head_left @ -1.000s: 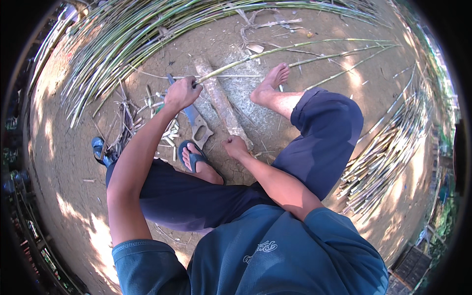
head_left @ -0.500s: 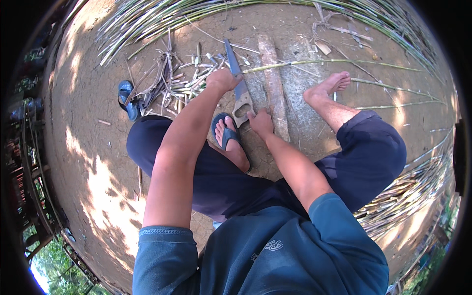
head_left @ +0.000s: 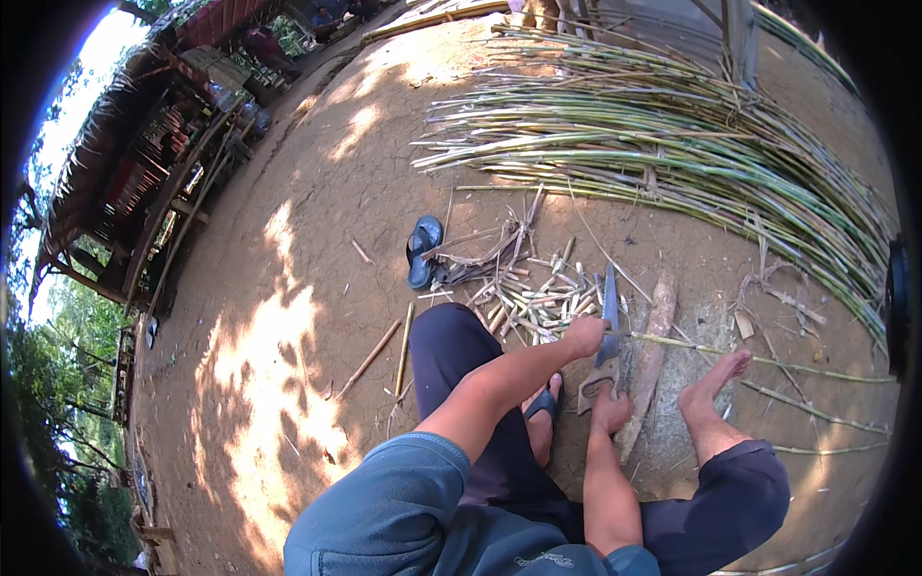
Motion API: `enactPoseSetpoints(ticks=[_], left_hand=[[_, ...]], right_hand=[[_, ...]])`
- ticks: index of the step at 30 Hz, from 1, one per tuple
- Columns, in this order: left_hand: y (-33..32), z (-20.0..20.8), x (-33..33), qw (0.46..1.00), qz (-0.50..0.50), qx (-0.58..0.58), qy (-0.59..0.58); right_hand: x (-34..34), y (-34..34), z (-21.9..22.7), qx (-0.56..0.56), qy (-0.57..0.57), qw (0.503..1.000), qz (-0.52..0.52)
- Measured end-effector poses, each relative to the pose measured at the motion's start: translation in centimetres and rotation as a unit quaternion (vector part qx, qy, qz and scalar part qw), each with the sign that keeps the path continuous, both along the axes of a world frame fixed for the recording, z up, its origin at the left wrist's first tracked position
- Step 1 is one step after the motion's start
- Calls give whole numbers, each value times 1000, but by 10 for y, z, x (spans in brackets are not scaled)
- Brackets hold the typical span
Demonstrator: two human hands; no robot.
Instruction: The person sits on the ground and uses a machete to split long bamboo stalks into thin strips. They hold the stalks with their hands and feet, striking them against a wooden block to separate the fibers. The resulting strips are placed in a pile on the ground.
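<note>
A handsaw [head_left: 611, 309] with a bluish blade and a pale handle lies across a long thin green-yellow cane stalk [head_left: 788, 366]. My left hand [head_left: 583, 336] is closed on the stalk's near end, right beside the blade. Around the saw's handle are the fingers of my right hand [head_left: 612, 411]. The stalk runs off to the right over a rough log [head_left: 659, 331] on the ground. Just left of and beyond the blade lies a heap of short cut cane pieces [head_left: 533, 305]. The saw teeth's exact contact with the stalk is too small to make out.
My bare right foot [head_left: 715, 381] rests right of the log. A dark flip-flop [head_left: 424, 252] lies left of the heap, by dry husks [head_left: 504, 252]. A large bundle of long canes [head_left: 653, 144] spans the far side. A thatched shelter [head_left: 144, 182] stands far left.
My view has swung to the left, so the shelter and the whole cane bundle now show. Both hands keep the same holds on stalk and saw.
</note>
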State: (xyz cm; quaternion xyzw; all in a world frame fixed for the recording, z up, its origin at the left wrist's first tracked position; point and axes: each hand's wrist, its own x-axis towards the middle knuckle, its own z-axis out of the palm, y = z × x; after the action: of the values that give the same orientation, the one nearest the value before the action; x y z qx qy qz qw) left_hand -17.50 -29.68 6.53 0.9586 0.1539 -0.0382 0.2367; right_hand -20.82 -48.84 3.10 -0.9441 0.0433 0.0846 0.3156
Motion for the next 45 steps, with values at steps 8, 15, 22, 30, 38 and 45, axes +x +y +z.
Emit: enactPoseSetpoints(ticks=[8,15,22,30,38,45], left_hand=[[9,-6,9,994,23,11,110],[8,-18,8,989,17,5,144],[-26,-49,3,988,79,-129,-2],[-11,-18,-13,991,-11,-10,136],[-2,-5,-28,979,1,19,201],[-16,-16,-14,990,-12,59,125]], right_hand=[[-35,-44,100,506,123,833,-187],[-41,-168,242,367,184,912,-7],[-44,-232,330,379,39,924,20],[-38,-165,270,297,140,940,89],[-31,-126,202,311,100,931,161],[-28,-97,185,298,135,930,165]])
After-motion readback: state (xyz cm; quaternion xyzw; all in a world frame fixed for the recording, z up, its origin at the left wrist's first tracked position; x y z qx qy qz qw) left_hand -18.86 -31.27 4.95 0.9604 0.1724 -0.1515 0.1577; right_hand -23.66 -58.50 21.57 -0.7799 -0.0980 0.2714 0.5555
